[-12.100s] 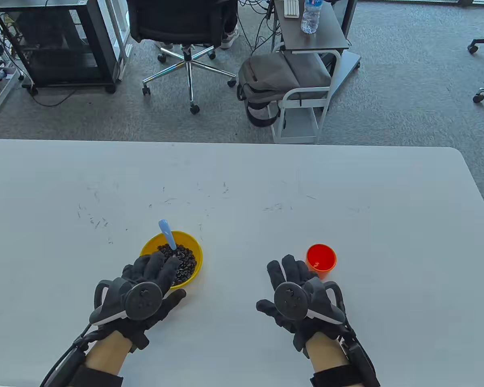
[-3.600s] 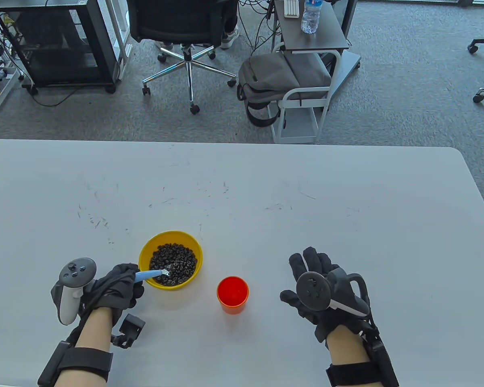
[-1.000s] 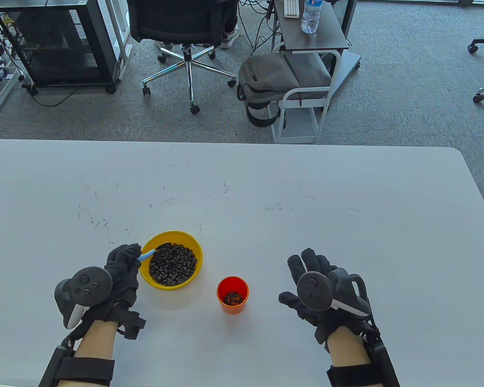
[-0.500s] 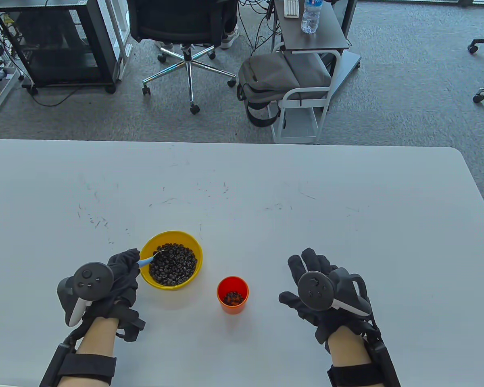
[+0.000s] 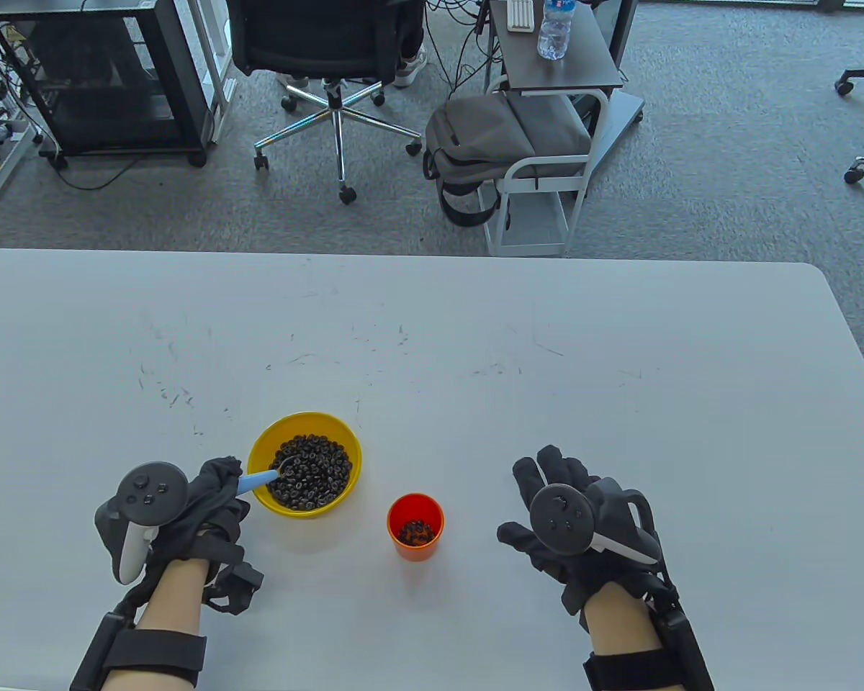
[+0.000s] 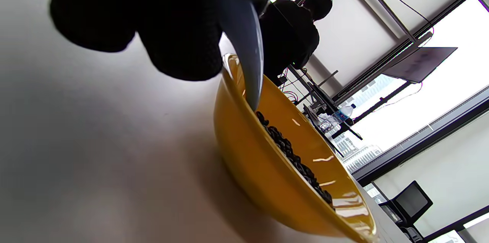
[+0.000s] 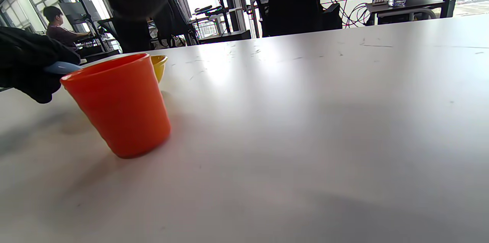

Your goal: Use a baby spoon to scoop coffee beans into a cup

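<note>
Table view: left hand [image 5: 205, 497] gripping baby spoon [image 5: 259, 479] by blue handle, fingers curled tight round it, tip dipping into coffee beans [image 5: 309, 471] in yellow bowl [image 5: 259, 446] — prob. loading another scoop. Sitting just right of bowl, orange cup [image 5: 416, 525], upright, w/ a few beans showing at bottom; placed close, likely keeping carry short. Right hand [image 5: 569, 511] lying flat on table [image 5: 619, 345], fingers spread apart, holding nothing, well right of cup, apparently keeping out of the way. Left wrist view: gloved fingers [image 6: 179, 36] wrapping spoon handle [image 6: 244, 52], spoon slanting down over bowl rim [image 6: 229, 82] into beans [image 6: 290, 151]; spoon head buried/hidden, so can't tell how much is loaded. View tilted, backlit, glove detail mostly black. Right wrist view: cup [image 7: 120, 105] standing near, bowl edge [image 7: 158, 61] peeking behind it, left hand w/ handle [image 7: 61, 68] cut off at left edge. Right-hand fingers only dark blobs at top, cropped; cup contents not visible from this low angle.
</note>
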### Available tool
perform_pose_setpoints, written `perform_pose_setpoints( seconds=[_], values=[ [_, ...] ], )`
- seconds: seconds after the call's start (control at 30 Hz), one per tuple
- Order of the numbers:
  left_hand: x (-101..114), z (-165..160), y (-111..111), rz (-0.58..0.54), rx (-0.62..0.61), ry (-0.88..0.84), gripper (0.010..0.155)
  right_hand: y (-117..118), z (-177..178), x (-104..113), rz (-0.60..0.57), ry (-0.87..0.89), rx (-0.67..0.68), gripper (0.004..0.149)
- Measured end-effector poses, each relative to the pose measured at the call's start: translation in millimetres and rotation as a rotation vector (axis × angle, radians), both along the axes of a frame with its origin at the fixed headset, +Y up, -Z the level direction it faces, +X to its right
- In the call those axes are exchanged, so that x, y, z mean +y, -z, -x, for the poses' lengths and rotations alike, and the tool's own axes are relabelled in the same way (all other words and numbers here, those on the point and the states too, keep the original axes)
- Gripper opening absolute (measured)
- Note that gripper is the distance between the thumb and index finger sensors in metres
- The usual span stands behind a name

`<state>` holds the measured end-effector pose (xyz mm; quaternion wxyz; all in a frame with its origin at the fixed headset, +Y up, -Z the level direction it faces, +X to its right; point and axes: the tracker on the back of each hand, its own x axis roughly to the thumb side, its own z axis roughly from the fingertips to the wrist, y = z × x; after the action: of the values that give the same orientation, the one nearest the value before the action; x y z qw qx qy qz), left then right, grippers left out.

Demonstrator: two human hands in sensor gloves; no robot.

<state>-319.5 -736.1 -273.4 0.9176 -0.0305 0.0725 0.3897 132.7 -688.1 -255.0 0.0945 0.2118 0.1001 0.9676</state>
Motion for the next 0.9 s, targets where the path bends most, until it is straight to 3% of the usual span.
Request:
perform_pose_setpoints(
  seconds=[0.9],
  values=[
    [-21,8,-1,0.163,0.136,-0.332,0.045,0,1,0,0.021,-0.004,0.002,0.083]
  ],
)
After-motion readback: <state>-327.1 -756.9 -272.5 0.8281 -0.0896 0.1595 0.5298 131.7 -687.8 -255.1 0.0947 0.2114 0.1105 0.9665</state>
